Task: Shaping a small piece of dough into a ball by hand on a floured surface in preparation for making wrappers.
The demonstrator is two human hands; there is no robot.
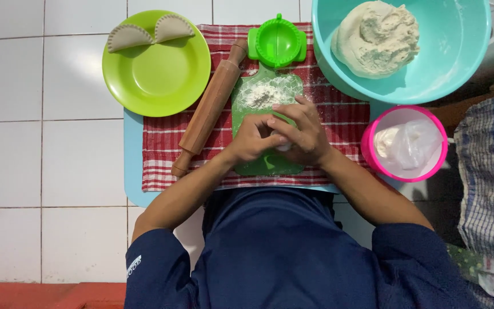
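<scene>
Here, both hands meet over the green cutting board (267,94), the left hand (251,139) and right hand (303,133) cupped with fingers closed around a small dough ball (284,143). The board lies on a red checked cloth (338,111) covering a pale blue worktop (133,154). Left of the board lies a wooden rolling pin (210,107). White floor tiles (47,143) surround the worktop.
</scene>
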